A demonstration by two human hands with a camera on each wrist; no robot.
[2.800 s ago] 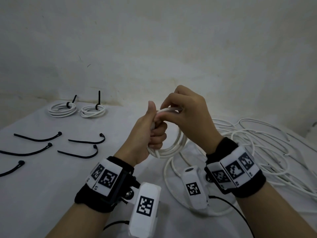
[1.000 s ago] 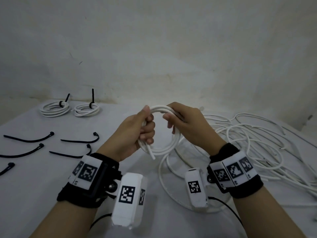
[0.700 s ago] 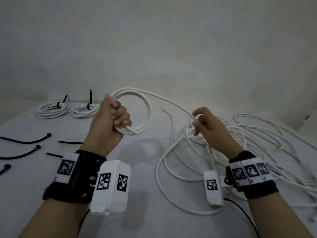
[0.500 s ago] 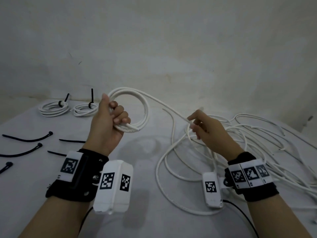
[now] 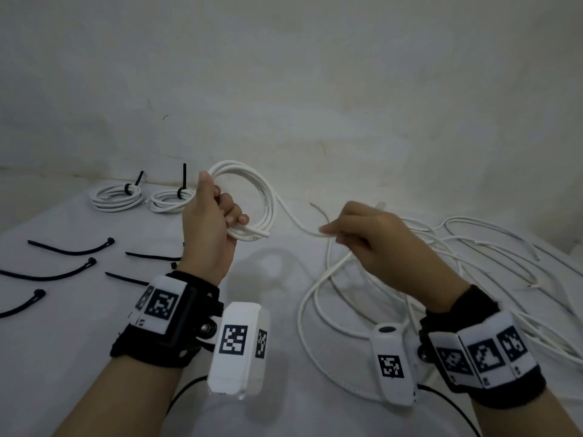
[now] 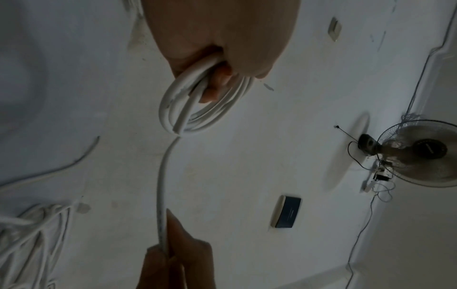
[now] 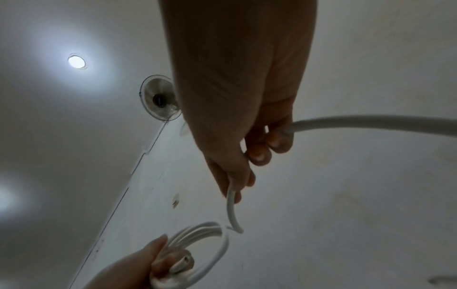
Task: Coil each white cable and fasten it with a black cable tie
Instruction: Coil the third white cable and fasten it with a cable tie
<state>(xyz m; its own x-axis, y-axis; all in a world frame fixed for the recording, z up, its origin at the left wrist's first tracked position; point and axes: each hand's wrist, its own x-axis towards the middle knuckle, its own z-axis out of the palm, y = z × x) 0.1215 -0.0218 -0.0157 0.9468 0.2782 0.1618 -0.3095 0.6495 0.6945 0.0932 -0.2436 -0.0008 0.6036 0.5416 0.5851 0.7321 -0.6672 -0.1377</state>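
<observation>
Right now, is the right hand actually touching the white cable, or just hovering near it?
Touching. In the right wrist view the right hand has its fingers curled round the white cable, which runs through its grip.

The left hand (image 5: pixel 209 230) hides two loose black cable ties' ends (image 5: pixel 151 257); the tangled white cable pile (image 5: pixel 492 272) runs off the right edge.

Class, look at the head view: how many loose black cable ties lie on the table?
5. Three at far left; two nearer the left hand, partly behind it. More may be hidden.
</observation>
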